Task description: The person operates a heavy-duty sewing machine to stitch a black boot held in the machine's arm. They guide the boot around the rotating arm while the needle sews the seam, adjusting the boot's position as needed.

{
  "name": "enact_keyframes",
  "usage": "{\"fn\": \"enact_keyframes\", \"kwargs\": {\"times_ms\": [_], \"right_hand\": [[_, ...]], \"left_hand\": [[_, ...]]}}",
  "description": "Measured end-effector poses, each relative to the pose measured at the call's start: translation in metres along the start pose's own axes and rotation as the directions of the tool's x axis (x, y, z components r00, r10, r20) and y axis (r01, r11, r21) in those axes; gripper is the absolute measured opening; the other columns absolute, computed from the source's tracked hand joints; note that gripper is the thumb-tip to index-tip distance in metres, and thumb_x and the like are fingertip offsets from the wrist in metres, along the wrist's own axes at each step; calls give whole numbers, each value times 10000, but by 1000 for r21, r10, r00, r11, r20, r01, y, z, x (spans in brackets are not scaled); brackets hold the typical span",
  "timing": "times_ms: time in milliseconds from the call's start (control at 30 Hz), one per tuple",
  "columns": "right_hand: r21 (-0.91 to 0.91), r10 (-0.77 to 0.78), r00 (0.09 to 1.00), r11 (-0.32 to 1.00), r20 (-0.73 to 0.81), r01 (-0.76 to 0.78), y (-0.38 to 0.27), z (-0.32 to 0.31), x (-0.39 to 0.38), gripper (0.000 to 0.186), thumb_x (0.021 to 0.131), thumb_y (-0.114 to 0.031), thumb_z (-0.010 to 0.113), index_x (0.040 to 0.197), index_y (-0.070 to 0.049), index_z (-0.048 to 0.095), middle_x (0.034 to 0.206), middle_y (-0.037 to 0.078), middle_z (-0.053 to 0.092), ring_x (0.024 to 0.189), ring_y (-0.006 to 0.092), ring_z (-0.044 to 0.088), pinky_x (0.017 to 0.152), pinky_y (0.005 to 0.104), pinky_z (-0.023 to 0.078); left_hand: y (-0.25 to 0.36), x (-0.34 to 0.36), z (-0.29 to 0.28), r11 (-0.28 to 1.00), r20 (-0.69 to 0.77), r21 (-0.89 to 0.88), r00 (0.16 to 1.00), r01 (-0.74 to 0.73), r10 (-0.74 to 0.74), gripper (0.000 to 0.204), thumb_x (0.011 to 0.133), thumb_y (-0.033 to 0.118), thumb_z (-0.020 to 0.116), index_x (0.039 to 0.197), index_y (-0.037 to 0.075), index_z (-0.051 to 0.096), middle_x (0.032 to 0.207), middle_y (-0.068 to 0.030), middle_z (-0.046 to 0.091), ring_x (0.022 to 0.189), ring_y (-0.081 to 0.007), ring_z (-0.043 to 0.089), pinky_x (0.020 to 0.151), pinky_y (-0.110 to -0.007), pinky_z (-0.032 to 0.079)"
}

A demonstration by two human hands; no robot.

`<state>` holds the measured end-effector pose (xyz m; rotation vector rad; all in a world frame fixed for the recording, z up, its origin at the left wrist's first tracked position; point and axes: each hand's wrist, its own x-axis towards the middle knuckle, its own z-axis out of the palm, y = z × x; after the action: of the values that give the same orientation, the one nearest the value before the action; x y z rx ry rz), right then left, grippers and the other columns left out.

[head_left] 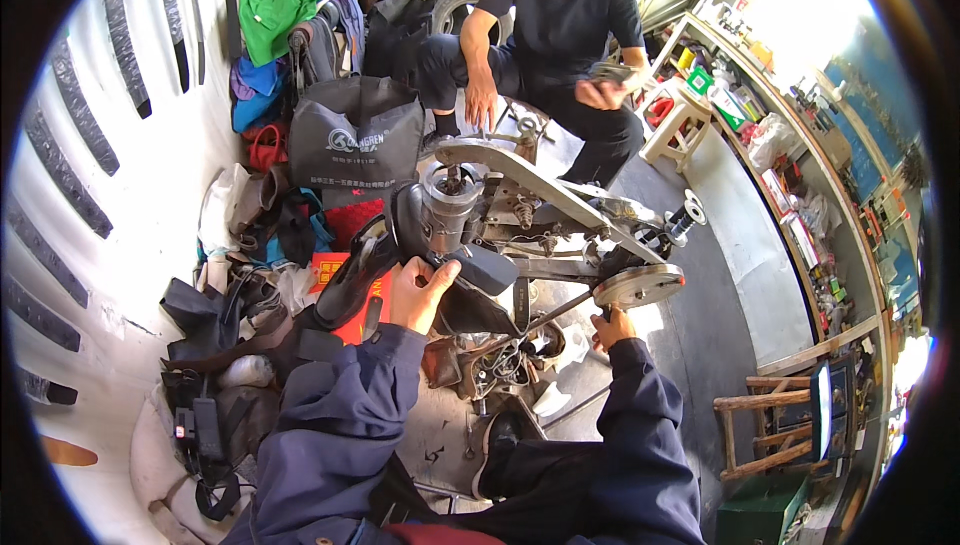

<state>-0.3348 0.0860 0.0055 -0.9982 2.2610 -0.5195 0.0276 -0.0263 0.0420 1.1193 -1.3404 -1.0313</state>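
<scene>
- Black shoe [352,280], seemingly leather: at the machine's [550,192] left; work looks under way, but the worked side is hidden, so what's done or left can't be told.
- Left hand [420,295]: beside the machine, against the shoe; whether clamped, I cannot tell.
- Right hand [617,327]: apparently clamped on the wheel handle [604,313], machine's right.
- Grey floor [715,285]: elbow room right of the machine, up to the bench's [830,345] edge.

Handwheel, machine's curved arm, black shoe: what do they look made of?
Handwheel: metal, probably bare and worn, from its dull grey sheen. Curved arm: likely cast metal, matt grey, going by its thick, solid shape. Black shoe: leather or synthetic, smooth with soft highlights; can't tell which.
</scene>
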Motion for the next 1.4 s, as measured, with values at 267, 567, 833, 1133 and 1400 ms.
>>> {"fn": "enact_keyframes", "kwargs": {"times_ms": [267,567,833,1133,1400], "right_hand": [[-3,-14,1000,1000,0,14,-2,0,-2,501,905,-226,603,1322,-1,440,675,111,654,516,206,645,479,338,523],[-5,-80,997,997,7,80,4,-1,0,499,879,-245,653,1264,17,473,692,128,658,523,211,645,477,345,523],[-43,-122,992,991,32,123,12,-8,0,406,850,-353,671,946,38,619,647,132,672,535,218,669,555,352,537],[-129,-99,993,986,60,106,15,-13,-4,480,854,-449,647,709,6,699,564,80,653,517,188,660,602,347,533],[-209,-87,996,974,14,88,18,-23,-4,515,823,-466,678,714,37,695,590,98,666,508,196,655,577,344,534]], "left_hand": [[-13,2,5,989,28,-117,996,93,-90,428,767,364,811,689,48,534,707,29,517,667,-69,432,608,-247,356],[-69,20,11,1000,-11,1,1000,28,-28,178,785,119,725,926,34,657,840,15,640,769,-76,562,723,-243,452],[-49,20,9,972,18,-216,996,90,-88,169,718,125,743,780,16,629,722,29,594,662,-66,503,616,-255,419],[-52,26,8,983,48,-157,995,94,-88,208,757,167,745,856,32,621,774,14,611,703,-82,530,656,-268,443],[-43,26,9,985,43,-4,985,170,-170,369,717,289,807,909,28,631,830,-25,659,753,-118,592,709,-283,478]]}}
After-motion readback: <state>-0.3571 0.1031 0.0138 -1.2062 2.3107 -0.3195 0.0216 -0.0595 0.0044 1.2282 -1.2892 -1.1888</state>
